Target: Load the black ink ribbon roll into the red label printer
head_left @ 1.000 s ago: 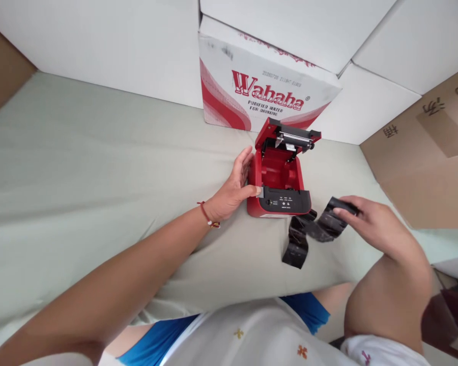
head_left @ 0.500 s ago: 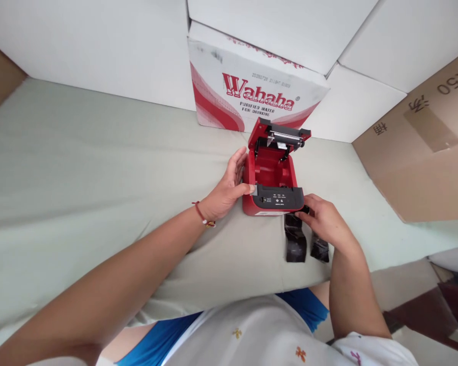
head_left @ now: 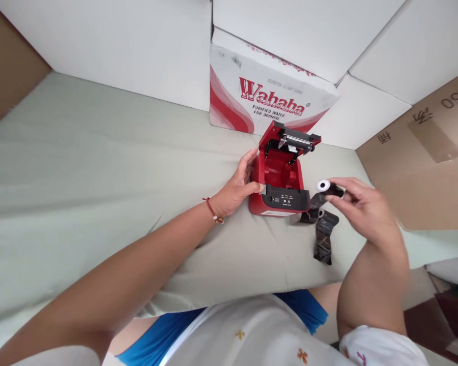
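A small red printer [head_left: 256, 203] stands on the cloth with its lid [head_left: 295, 137] tilted up and its hollow inside showing. My left hand [head_left: 241, 184] grips its left side, thumb on the front corner of the black button panel [head_left: 288, 199] and fingers along the wall. To the right of the printer, my right hand [head_left: 361, 203] pinches a small paper roll [head_left: 322, 186], white at its end with a dark outside. A black strip [head_left: 310, 215] hangs from this roll down to the cloth. Another small roll with a black strip [head_left: 323, 244] lies below my right hand.
Behind the printer stands a white and red water carton [head_left: 229, 81] among plain white boxes [head_left: 137, 51]. A brown cardboard box [head_left: 435, 188] is at the right, another brown box [head_left: 13, 61] at the far left. Pale green cloth [head_left: 118, 147] covers the table.
My right hand has lifted the paper roll up and right from beside the printer's front corner, dragging its black strip along. My left hand keeps its hold. The view has shifted slightly.
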`<state>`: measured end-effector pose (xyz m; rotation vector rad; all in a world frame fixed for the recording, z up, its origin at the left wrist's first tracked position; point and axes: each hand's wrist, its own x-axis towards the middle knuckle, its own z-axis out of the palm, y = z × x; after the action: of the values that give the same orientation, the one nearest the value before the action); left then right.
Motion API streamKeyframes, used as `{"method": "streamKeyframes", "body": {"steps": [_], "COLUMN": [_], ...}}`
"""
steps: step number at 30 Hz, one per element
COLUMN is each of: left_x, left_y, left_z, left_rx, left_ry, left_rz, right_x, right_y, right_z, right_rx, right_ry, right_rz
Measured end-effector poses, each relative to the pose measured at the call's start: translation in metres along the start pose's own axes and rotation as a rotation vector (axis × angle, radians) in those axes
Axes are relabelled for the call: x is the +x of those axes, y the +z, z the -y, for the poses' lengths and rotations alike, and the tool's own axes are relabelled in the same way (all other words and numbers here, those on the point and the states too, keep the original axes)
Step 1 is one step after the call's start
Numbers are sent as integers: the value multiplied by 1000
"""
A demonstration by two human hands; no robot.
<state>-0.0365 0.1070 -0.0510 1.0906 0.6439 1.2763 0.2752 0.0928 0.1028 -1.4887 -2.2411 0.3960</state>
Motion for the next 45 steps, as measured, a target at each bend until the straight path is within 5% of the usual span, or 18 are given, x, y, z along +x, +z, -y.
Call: {"method": "streamKeyframes", "body": {"steps": [4, 10, 14, 21, 26, 31, 36, 41, 45], "left_x": [0, 1, 3, 3, 2, -4, -28, -47, -50], "left_y": [0, -1, -2, -4, 0, 4, 24, 50, 47], "left_z": [-1, 3, 6, 10, 11, 9, -2, -3, 6], "left_rx": [-8, 23, 7, 75, 73, 218, 769, 1099, 1182], "left_ry": [2, 33, 43, 80, 98, 178, 553, 954, 909], "left_rz": [-6, 8, 7, 20, -13, -90, -350, -182, -137], "right_x": [17, 66, 92, 108, 83, 18, -27, -31, -8], "right_y": [-11, 34, 63, 86, 66, 46, 64, 73, 55], "right_z": [30, 63, 68, 65, 66, 61, 49, 48, 46], "right_rx": [30, -201, -404, -366, -141, -14, -56, -73, -14], "right_ry": [-75, -153, -122, -161, -295, -449, -454, -475, -420], "right_rz": [41, 251, 300, 253, 204, 29, -90, -110, -84]}}
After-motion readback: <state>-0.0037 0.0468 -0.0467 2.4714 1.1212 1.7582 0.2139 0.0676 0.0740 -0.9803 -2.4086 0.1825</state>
